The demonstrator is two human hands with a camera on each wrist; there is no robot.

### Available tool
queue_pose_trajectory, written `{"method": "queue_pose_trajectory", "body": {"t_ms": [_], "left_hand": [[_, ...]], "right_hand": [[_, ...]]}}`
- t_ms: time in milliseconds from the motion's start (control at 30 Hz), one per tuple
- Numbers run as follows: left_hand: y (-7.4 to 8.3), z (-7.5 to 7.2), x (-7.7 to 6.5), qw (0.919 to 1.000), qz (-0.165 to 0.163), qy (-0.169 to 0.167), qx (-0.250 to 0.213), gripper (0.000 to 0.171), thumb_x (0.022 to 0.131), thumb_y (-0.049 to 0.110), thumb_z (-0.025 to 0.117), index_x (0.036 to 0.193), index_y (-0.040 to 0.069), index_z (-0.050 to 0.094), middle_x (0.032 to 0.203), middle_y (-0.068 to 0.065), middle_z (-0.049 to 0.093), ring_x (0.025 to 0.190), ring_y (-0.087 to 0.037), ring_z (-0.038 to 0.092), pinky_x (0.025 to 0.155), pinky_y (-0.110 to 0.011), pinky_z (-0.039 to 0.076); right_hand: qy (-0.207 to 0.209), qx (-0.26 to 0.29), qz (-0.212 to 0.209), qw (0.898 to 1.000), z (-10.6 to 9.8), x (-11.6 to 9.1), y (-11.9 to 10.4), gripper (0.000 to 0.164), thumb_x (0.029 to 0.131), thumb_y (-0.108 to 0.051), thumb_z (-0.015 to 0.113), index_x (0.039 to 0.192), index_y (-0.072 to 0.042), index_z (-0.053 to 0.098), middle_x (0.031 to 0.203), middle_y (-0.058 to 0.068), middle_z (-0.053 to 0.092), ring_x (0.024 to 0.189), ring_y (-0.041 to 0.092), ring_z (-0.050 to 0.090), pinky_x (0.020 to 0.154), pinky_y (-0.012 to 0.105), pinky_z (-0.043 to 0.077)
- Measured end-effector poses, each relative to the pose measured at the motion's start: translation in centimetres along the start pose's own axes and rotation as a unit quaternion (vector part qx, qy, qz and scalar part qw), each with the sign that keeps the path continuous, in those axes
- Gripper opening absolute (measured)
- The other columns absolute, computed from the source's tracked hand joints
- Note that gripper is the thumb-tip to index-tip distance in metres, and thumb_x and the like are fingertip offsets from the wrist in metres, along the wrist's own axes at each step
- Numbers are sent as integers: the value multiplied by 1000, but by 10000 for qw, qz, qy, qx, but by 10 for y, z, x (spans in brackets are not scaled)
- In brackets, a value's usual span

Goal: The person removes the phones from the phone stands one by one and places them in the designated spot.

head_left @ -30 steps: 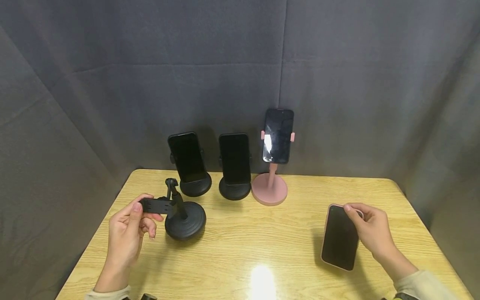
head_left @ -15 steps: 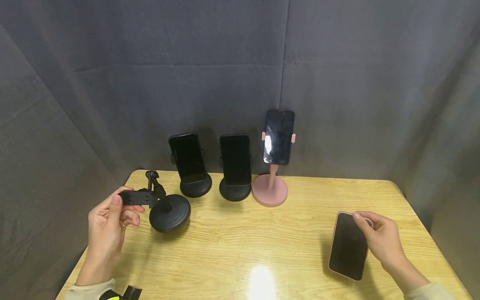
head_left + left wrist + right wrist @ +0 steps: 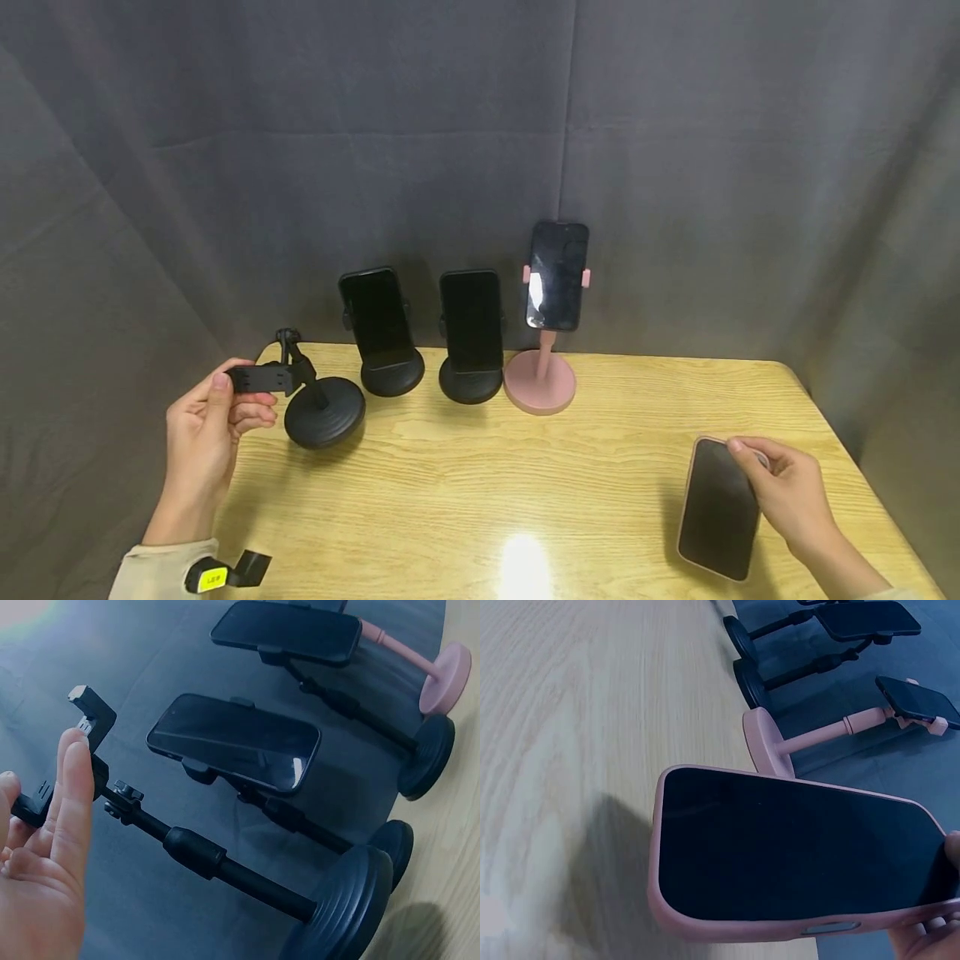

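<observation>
My left hand [image 3: 206,433] pinches the clamp end of a black phone stand [image 3: 324,414] at the left of the table. In the left wrist view the stand's clamp [image 3: 96,724] has no phone in it, and its round base [image 3: 349,907] is close over the tabletop. At the right, my right hand [image 3: 791,496] pinches the top edge of a phone in a pink case [image 3: 718,510]. This phone hangs tilted with its dark screen showing, its shadow cast on the wood. In the right wrist view only fingertips [image 3: 954,851] show at the phone's end.
Along the back edge stand two black phone stands, each bearing a phone [image 3: 377,317] [image 3: 471,321]. Beside them a pink stand [image 3: 540,387] bears another phone [image 3: 557,275]. A grey curtain [image 3: 450,125] hangs behind the wooden table [image 3: 585,467].
My left hand has carried the empty black stand left and back. My right hand has moved the pink-cased phone right and nearer to me. The three stands at the back stay put.
</observation>
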State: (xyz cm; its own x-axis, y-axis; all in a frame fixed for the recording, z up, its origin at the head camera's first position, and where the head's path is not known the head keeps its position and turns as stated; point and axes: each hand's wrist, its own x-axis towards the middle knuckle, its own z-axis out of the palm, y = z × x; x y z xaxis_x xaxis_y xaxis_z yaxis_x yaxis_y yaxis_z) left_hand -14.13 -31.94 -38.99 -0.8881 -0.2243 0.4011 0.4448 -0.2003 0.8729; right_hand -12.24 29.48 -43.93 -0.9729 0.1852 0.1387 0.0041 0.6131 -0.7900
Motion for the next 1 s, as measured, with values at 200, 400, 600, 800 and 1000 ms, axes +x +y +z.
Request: {"method": "queue_pose_trajectory", "body": {"t_ms": [200,400,600,800,1000], "left_hand": [[-4,-8,7,9998,-6,-53,189,30,107,20,44,119,-3,60,79,-6,75,63,-13,74,64,-24,60],[-9,-16,20,9998,7,-192,12,31,107,19,45,120,-4,59,81,-8,76,66,-15,75,65,-24,60],[-17,-23,31,9995,-67,-281,140,31,107,20,45,120,-3,60,82,-8,77,68,-14,75,66,-24,60],[-26,-28,41,9990,-150,-357,226,29,107,19,45,121,-1,61,84,-7,78,70,-14,76,67,-24,60],[-32,-33,52,9988,-97,-429,195,29,107,18,45,119,-2,61,84,-8,78,70,-14,76,67,-25,60]], "right_hand": [[15,-147,171,9997,-5,-5,12,43,103,-24,60,117,17,64,80,-30,59,73,-4,48,62,14,46],[-8,-201,188,9996,-12,-8,24,43,103,-25,61,114,16,66,87,-35,59,86,-20,47,69,3,41],[-152,-210,255,9993,-16,-10,34,41,103,-24,60,112,15,67,86,-33,61,86,-20,49,69,4,43],[-590,-243,619,9960,-23,-13,42,49,105,-31,56,119,15,64,88,-34,65,82,-19,53,66,11,49],[-1028,-549,815,9898,-31,-12,52,53,105,-37,54,125,12,63,95,-32,66,89,-29,42,70,8,45]]}}
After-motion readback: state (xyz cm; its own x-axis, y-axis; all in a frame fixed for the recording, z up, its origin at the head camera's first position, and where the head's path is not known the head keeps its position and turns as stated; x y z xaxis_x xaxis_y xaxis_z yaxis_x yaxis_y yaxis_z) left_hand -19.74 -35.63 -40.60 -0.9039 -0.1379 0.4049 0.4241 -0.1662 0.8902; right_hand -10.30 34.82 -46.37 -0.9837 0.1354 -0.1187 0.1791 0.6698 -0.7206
